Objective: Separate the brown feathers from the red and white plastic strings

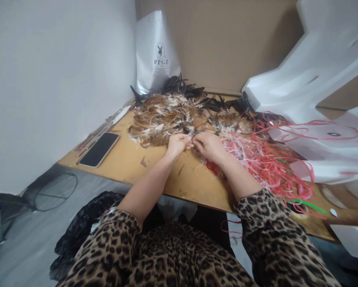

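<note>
1. Head view looks down on two bare hands meeting at the near edge of a heap of feathers [181, 115]. The left hand [176, 144] and the right hand [209, 145] sit almost touching, knuckles up.
2. Fingers of both hands are curled and pinched together at the spot between them, closed on what looks like a small bunch of feathers [191, 140]; it is too small to tell whether a strip is held with it.
3. Judged from this, the step in hand is gathering or sorting a few feathers into a bunch at the heap's edge. A next move would call for a steady pinch by one hand while the other frees itself.
4. Just right of the fingers lies a tangle of red and pink strips [265, 159], with a green one [307, 204] further right and nearer the body.
5. Well left of the fingers a dark phone [99, 149] lies flat on the worktop [155, 163], a bare wooden board with a few stray scraps.
6. Beyond the fingers, past the heap, a white bag [155, 52] with a printed logo leans against brown cardboard [226, 40]; white plastic sheeting [316, 79] piles up to the far right.
7. Left of the worktop stands a plain white wall [47, 79]; grey floor [26, 239] shows below.
</note>
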### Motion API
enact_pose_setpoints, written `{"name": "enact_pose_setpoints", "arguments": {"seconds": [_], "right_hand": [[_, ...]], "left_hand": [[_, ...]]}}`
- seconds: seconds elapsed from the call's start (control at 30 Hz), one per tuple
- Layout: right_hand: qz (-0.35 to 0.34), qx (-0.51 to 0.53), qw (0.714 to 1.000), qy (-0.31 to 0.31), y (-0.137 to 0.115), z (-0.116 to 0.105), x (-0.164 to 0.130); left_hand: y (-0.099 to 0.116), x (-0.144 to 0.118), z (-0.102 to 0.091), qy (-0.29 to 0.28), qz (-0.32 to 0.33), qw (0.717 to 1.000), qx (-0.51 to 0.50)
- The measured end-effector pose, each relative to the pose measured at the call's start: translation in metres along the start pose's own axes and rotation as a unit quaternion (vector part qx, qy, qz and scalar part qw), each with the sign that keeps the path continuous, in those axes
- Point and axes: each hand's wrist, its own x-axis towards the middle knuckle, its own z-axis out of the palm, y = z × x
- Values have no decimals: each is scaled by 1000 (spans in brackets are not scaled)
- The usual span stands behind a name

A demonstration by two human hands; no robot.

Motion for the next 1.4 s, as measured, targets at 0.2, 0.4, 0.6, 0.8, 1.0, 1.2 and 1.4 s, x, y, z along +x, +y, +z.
{"name": "enact_pose_setpoints", "arguments": {"seconds": [0.2,0.4,0.6,0.8,1.0,1.2,1.4], "right_hand": [[-53,-87,994,-42,-3,-8,1],[19,190,981,-35,30,-11,-1],[162,467,868,-34,48,-4,-4],[198,549,809,66,29,12,1],[208,472,847,131,15,28,7],[239,413,864,160,6,37,10],[269,375,870,172,8,44,10]], "left_hand": [[-5,-4,-1,-52,35,985,161],[-1,-12,-4,-203,72,958,191],[10,-16,-3,-240,55,968,57],[8,-11,-3,-146,-14,984,-98],[-2,-4,-1,-65,-45,988,-136],[-2,-6,4,-13,-19,997,-80],[-5,-5,8,3,-5,1000,-12]]}}
